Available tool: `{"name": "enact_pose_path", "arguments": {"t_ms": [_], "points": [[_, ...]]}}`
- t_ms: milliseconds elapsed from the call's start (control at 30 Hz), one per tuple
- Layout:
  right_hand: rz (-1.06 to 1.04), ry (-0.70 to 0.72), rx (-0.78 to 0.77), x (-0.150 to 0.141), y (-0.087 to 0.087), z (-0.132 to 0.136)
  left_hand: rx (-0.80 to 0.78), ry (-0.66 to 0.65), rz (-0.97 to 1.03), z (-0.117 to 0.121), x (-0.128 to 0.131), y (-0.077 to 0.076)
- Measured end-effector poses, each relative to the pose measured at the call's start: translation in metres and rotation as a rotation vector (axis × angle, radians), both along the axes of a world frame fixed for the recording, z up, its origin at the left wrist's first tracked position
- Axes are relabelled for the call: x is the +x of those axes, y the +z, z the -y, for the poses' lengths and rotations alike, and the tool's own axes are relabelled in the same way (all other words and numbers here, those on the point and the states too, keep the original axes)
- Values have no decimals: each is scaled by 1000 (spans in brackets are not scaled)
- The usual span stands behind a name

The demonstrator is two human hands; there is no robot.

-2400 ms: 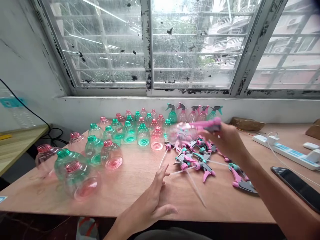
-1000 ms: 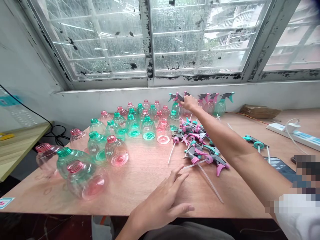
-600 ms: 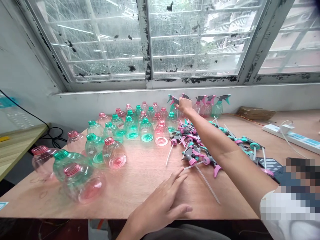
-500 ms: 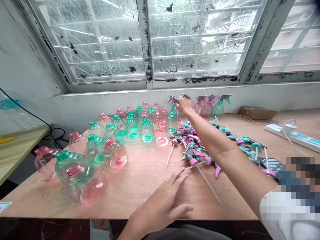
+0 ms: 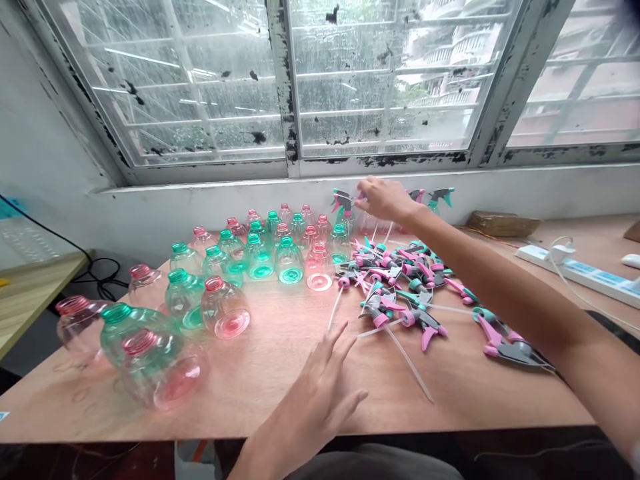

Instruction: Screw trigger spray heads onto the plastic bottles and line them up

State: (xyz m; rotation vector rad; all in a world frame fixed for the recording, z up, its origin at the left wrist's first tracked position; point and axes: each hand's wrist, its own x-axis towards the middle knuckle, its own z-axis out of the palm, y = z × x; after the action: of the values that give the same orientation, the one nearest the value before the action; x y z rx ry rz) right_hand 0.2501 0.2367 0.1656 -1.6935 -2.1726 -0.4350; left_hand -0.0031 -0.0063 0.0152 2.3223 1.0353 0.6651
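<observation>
The right hand (image 5: 385,198) has slid rightward off the pink-trimmed spray bottle (image 5: 343,205), which stands by the wall at the back of the desk (image 5: 280,373). Its fingers are half curled – whether they grasp anything behind, I can't tell. The left hand (image 5: 320,393) is spread open, holding nothing, near a thin white tube (image 5: 336,308). That bottle has a grey head; the open bottles (image 5: 226,310) are clear, rounded plastic, pink or green.

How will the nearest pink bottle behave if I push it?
The pink bottle looks thin-walled and see-through, with no liquid visible, so probably light and easily shifted. Its smooth, bulging sides may be slippery and let it roll if tipped.
</observation>
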Motion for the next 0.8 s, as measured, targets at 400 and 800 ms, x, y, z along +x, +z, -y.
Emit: {"name": "enact_pose_path", "arguments": {"t_ms": [400, 800], "points": [[-90, 266, -361, 85, -116, 204, 470, 479, -56, -153, 53, 71], [-139, 27, -246, 65, -170, 181, 466, 473, 52, -162, 44, 13]]}}
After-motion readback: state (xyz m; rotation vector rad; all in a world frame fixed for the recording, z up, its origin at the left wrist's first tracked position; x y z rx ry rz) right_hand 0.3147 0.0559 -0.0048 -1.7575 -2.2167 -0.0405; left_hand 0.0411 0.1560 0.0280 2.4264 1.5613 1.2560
